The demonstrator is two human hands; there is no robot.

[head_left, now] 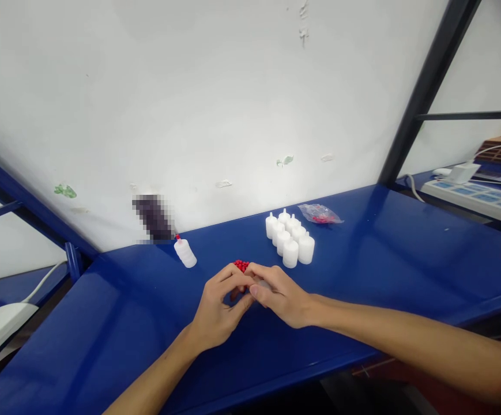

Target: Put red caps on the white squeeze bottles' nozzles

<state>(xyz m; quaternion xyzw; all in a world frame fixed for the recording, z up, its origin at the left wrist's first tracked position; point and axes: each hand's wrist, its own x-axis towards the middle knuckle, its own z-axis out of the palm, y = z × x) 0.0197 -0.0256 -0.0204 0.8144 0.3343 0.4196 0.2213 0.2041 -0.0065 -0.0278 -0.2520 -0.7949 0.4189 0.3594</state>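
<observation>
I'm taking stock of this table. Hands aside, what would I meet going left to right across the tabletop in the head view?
Red-tipped white bottle, small red pieces, cluster of white bottles, clear plastic bag.

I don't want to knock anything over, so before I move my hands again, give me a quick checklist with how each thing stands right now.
1. Hands together: ok; left hand and right hand meet at the fingers.
2. Firm grip on the pale object between them: cannot tell; fingers mostly cover it.
3. Small red pieces close by: ok; piled just beyond the fingers.
4. White bottles upright: ok; grouped beyond the right hand.
5. Red-tipped bottle apart from that group: ok; off to the left.
6. Plastic bag closed: cannot tell; too small to see.
</observation>
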